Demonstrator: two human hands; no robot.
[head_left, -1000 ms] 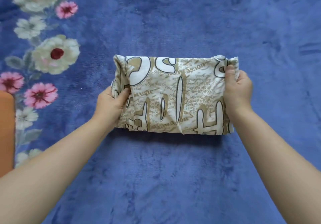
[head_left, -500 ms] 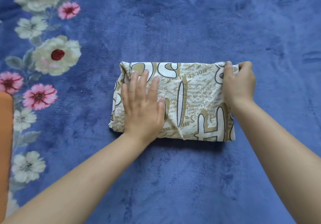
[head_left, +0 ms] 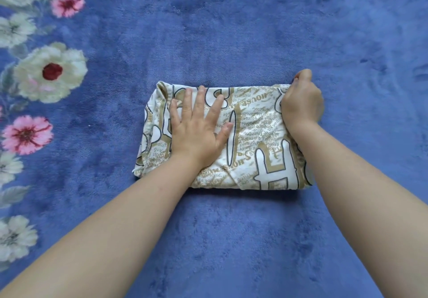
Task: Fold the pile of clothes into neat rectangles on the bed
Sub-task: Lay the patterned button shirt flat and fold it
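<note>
We see the folded garment (head_left: pixel 245 140) lying flat on the bed (head_left: pixel 231 240), roughly centre of the view, its long side running left to right. It's a white cloth w/ tan lettering and dark-outlined shapes, folded into a thick rectangle; the near edge is fairly straight, the left end is rounder and a bit bunched.

Our left hand (head_left: pixel 196 131) lies palm-down on the left half of the garment, fingers (head_left: pixel 199 103) straight and spread wide, pointing away from us twd the far edge, thumb out to the right. It presses on the cloth and grips nothing.

Our right hand (head_left: pixel 301 103) is at the far right corner of the garment. Its fingers are curled in, knuckles up, closed on the cloth's edge there; the fingertips themselves are hidden under the hand, so we can't tell exactly how much cloth they pinch. The right forearm crosses over the garment's right end, covering part of that side.

The bed cover is blue plush, w/ a strip of printed flowers (head_left: pixel 49 73) down the left side, white ones w/ red centres and smaller pink ones. The flowers are well apart from the garment. Both forearms are bare and come in from the near edge of the view.
</note>
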